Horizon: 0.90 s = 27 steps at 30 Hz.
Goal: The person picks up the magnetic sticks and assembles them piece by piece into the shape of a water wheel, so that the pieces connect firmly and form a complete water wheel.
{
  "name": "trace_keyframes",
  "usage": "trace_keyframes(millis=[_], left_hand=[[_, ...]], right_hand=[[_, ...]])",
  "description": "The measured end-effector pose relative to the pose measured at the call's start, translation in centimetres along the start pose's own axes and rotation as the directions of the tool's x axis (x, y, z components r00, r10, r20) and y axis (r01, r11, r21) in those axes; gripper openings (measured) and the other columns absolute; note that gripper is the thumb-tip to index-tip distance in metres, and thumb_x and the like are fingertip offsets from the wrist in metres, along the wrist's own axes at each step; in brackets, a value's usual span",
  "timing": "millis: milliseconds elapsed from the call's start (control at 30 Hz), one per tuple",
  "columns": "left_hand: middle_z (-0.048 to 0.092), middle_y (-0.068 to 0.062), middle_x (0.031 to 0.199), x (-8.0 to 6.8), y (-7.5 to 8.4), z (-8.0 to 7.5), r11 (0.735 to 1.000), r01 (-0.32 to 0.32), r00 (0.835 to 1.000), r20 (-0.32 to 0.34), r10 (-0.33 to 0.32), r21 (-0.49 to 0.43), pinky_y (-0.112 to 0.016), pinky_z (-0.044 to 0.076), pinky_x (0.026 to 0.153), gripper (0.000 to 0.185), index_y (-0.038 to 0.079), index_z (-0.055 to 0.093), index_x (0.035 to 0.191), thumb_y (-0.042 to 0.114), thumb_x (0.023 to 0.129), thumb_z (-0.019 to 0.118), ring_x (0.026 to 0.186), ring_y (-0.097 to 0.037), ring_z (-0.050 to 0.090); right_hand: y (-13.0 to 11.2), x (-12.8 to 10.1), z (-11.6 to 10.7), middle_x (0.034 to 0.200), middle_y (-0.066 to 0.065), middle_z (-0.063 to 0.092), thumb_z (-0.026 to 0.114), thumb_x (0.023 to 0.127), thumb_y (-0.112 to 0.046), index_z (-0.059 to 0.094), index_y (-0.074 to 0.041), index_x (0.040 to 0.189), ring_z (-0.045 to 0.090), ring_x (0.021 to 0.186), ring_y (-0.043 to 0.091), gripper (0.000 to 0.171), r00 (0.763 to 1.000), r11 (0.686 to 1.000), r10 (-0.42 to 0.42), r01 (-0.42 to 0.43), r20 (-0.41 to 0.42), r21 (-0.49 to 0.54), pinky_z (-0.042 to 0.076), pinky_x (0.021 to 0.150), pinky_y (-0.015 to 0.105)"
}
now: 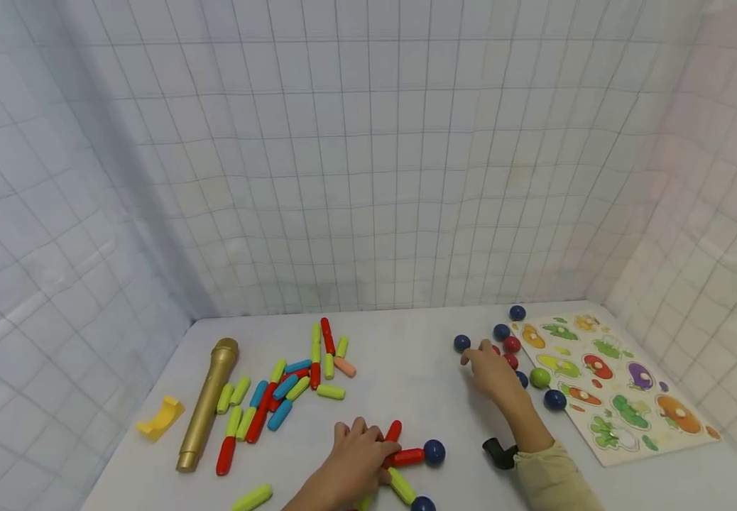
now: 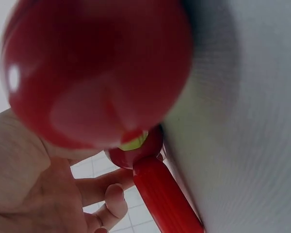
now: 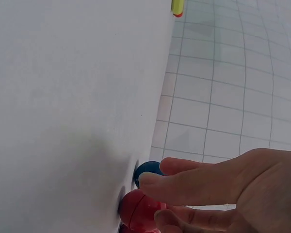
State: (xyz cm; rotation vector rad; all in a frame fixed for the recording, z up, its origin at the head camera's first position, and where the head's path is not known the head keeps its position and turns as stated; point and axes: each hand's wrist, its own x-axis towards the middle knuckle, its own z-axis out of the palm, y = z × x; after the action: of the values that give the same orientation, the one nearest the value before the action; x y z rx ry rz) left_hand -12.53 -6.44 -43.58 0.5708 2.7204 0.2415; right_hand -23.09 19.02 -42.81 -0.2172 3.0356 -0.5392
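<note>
My left hand point(image 1: 357, 458) grips the joint of a stick-and-ball figure of toy rods and balls near the front edge. A red rod point(image 1: 408, 457) runs from under the fingers to a dark blue ball point(image 1: 434, 452), and a lime rod point(image 1: 402, 485) slants toward another blue ball point(image 1: 422, 504). In the left wrist view a large red ball point(image 2: 97, 73) hides part of the hand; a red rod point(image 2: 167, 199) meets a smaller ball point(image 2: 136, 154) by the fingers. My right hand point(image 1: 493, 372) reaches with loosely bent fingers beside a red ball point(image 3: 139, 211) and a blue ball point(image 3: 148, 172).
More balls, including a green ball point(image 1: 539, 377), lie along a vegetable puzzle board point(image 1: 624, 383) at right. A black curved piece point(image 1: 500, 453) lies near the right sleeve. Leftward are several coloured rods point(image 1: 260, 419), a gold microphone point(image 1: 209, 404) and a yellow piece point(image 1: 161, 419).
</note>
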Motion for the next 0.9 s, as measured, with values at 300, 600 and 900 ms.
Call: trace_keyframes(millis=[300, 600, 900], left_hand=[[0.060, 0.003, 0.097, 0.5, -0.2, 0.5, 0.999, 0.003, 1.000, 0.029, -0.002, -0.037, -0.047, 0.033, 0.084, 0.040, 0.035, 0.070, 0.116, 0.027, 0.077, 0.080, 0.091, -0.017, 0.041], [0.060, 0.004, 0.099, 0.5, -0.1, 0.2, 0.998, 0.003, 1.000, -0.017, -0.004, -0.056, -0.045, 0.035, 0.085, 0.041, 0.034, 0.070, 0.116, 0.026, 0.077, 0.081, 0.094, -0.017, 0.046], [0.060, 0.004, 0.100, 0.1, 0.4, 0.2, 0.998, 0.033, 0.999, -0.023, -0.034, -0.045, -0.042, 0.037, 0.084, 0.042, 0.034, 0.069, 0.117, 0.029, 0.077, 0.080, 0.094, -0.017, 0.047]], right_hand=[[1.2, 0.1, 0.5, 0.090, 0.011, 0.058, 0.066, 0.084, 0.000, 0.067, -0.004, 0.102, 0.052, 0.075, 0.021, 0.018, 0.997, 0.999, 0.040, -0.042, -0.068, -0.024, 0.050, 0.066, 0.036], [-1.1, 0.1, 0.3, 0.085, 0.003, 0.068, 0.078, 0.080, -0.018, 0.070, -0.014, 0.098, 0.058, 0.075, 0.017, 0.019, 1.000, 1.000, 0.005, -0.006, 0.016, 0.030, 0.049, 0.065, 0.033], [-4.2, -1.0, 2.2, 0.088, -0.003, 0.071, 0.079, 0.080, -0.024, 0.070, -0.020, 0.094, 0.061, 0.080, 0.014, 0.017, 0.986, 0.982, -0.125, 0.106, 0.112, 0.157, 0.050, 0.069, 0.035]])
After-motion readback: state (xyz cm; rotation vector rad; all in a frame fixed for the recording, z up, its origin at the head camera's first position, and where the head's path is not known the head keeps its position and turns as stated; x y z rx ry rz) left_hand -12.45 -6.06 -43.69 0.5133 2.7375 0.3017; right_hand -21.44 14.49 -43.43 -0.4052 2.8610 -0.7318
